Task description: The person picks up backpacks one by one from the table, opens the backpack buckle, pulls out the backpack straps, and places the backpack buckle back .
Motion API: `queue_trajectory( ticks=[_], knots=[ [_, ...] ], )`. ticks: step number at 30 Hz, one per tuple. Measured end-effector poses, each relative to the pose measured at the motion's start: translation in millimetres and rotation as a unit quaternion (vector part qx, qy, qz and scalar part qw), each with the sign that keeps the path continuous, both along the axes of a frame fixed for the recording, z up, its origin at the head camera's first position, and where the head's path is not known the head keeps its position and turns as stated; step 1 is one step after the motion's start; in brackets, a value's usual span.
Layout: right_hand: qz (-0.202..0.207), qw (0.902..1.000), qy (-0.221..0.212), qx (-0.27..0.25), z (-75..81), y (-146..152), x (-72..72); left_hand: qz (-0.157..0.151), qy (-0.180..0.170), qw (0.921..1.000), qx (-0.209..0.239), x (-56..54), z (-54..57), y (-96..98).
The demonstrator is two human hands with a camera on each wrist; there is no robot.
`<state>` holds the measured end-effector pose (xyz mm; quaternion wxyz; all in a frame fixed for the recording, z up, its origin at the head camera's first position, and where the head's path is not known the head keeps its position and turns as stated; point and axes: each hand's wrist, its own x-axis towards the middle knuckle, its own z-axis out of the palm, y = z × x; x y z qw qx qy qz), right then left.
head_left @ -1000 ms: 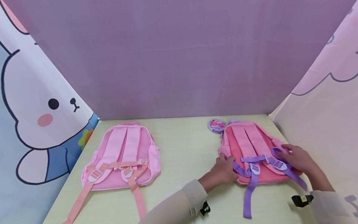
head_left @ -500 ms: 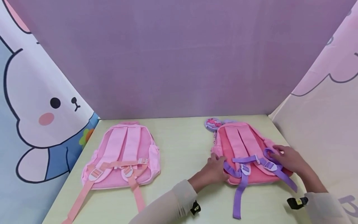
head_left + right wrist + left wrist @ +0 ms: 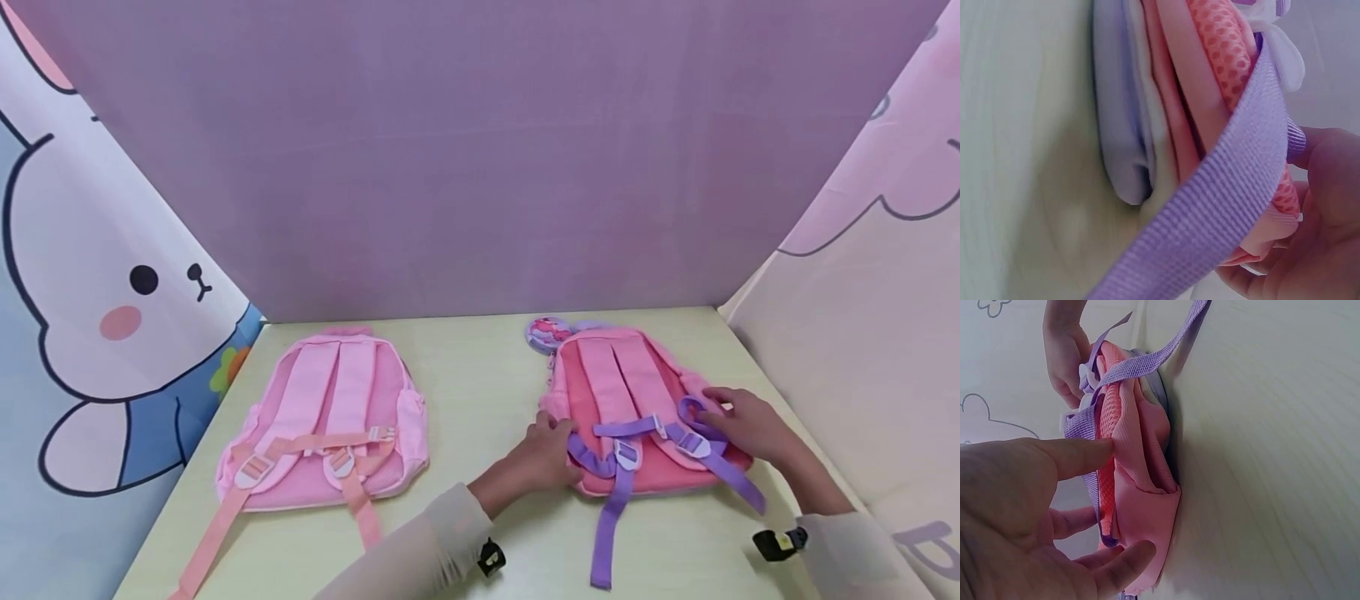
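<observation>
A pink backpack (image 3: 626,379) with a coral mesh back panel lies back side up at the right of the table. My left hand (image 3: 546,454) holds its left side; in the left wrist view, fingers (image 3: 1085,456) touch the back panel and the side pocket (image 3: 1147,519). On the opposite side, my right hand (image 3: 750,427) grips the bag's lower right edge beside a purple strap loop. Purple webbing straps (image 3: 611,533) with white buckles trail from the bottom. A round purple pouch (image 3: 548,333) sits by the upper left corner. The bag's front is hidden underneath.
A second, lighter pink backpack (image 3: 352,383) with peach straps (image 3: 217,533) lies back side up at the left of the table (image 3: 472,375). A purple panel (image 3: 487,167) stands behind, and printed cartoon sheets (image 3: 165,333) flank both sides.
Both hands have slid the right-hand backpack leftward across the table, its pouch and purple straps moving along. The left backpack has stayed in place.
</observation>
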<state>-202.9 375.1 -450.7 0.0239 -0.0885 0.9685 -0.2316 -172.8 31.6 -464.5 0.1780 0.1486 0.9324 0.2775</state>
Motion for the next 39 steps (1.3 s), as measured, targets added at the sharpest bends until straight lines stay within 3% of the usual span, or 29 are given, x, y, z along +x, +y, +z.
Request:
queue_trajectory(
  ticks=[18, 27, 39],
  knots=[
    [0.034, 0.9989, 0.020, -0.023, -2.5, -41, -3.2, -0.007, -0.013, 0.9998, 0.014, -3.2, 3.3, -47.1],
    [0.048, 0.9982, 0.011, -0.034, -1.8, -62, -5.6, -0.011, 0.004, 0.9997, 0.022, -3.3, 5.5, -79.0],
    [0.087, 0.9942, -0.005, -0.063, -0.4, -88, -5.4, -0.018, 0.005, 0.9997, 0.016, 0.8, 18.1, -111.5]
  ],
)
